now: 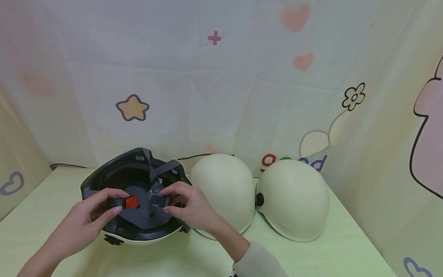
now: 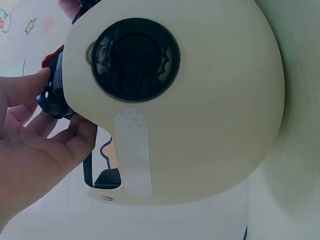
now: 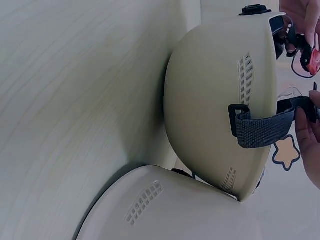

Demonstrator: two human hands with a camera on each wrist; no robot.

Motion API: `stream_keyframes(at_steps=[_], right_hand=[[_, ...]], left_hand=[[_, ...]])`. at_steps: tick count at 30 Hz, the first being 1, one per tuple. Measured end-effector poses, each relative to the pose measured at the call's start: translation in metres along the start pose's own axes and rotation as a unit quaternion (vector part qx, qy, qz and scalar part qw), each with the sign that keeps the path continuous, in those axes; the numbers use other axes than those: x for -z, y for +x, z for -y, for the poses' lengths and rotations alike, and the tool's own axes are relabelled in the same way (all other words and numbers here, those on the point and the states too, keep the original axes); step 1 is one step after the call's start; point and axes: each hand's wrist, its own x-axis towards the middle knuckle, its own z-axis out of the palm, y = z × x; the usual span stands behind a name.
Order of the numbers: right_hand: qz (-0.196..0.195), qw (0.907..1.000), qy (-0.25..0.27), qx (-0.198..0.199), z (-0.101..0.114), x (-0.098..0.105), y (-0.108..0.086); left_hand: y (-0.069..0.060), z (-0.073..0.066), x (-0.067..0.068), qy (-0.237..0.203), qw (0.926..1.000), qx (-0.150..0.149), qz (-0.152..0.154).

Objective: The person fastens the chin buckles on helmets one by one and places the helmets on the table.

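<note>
An off-white helmet (image 1: 147, 241) lies with its black padded inside (image 1: 117, 169) facing up and toward me, at the left of the table. My left hand (image 1: 83, 223) pinches a black strap buckle with a red piece (image 1: 131, 202) on it. Across the opening, my right hand (image 1: 195, 206) pinches a dark buckle end (image 1: 159, 200) between thumb and fingers; clear plastic (image 1: 156, 188) shows beside it. The two buckle parts are apart. In the right wrist view a grey webbing strap (image 3: 265, 131) runs from the shell to the right hand. The left wrist view shows a round black disc (image 2: 137, 60) on the shell.
Two more off-white helmets, one in the middle (image 1: 225, 192) and one at the right (image 1: 294, 200), stand dome up beside the first. A black knob (image 1: 259, 199) sits between them. Behind the pale table (image 1: 339, 246) hangs a printed curtain (image 1: 190, 96). A thin dark cord (image 1: 194, 156) runs along the back.
</note>
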Motion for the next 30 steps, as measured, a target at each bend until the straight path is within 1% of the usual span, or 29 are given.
stream_keyframes(at_steps=[5, 7, 12, 14, 17, 23, 26, 30], right_hand=[[0.002, 0.9997, -0.018, -0.013, 0.002, -0.004, 0.003], [0.002, 0.9994, -0.027, -0.021, 0.002, -0.006, 0.004], [-0.001, 0.9988, -0.034, -0.035, 0.004, -0.011, 0.005], [-0.002, 0.999, -0.032, -0.031, 0.005, -0.013, 0.005], [-0.001, 0.9993, -0.034, -0.015, 0.004, -0.014, 0.006], [0.004, 0.9986, -0.046, 0.025, 0.002, -0.015, 0.007], [0.011, 0.9985, -0.044, 0.03, 0.002, -0.016, 0.008], [0.02, 0.9987, -0.038, 0.026, 0.002, -0.016, 0.008]], left_hand=[[0.0, 0.003, 0.001, -0.015, 0.9998, -0.003, 0.016], [0.0, 0.003, 0.001, -0.016, 0.9996, -0.01, 0.021], [0.0, 0.006, -0.001, -0.047, 0.9975, -0.047, 0.025], [0.0, 0.008, -0.002, -0.064, 0.9957, -0.062, 0.027], [0.0, 0.008, -0.003, -0.069, 0.9948, -0.07, 0.029], [0.001, 0.009, -0.004, -0.068, 0.9946, -0.07, 0.034], [0.001, 0.009, -0.004, -0.068, 0.9948, -0.066, 0.038], [0.001, 0.008, -0.004, -0.066, 0.9953, -0.056, 0.043]])
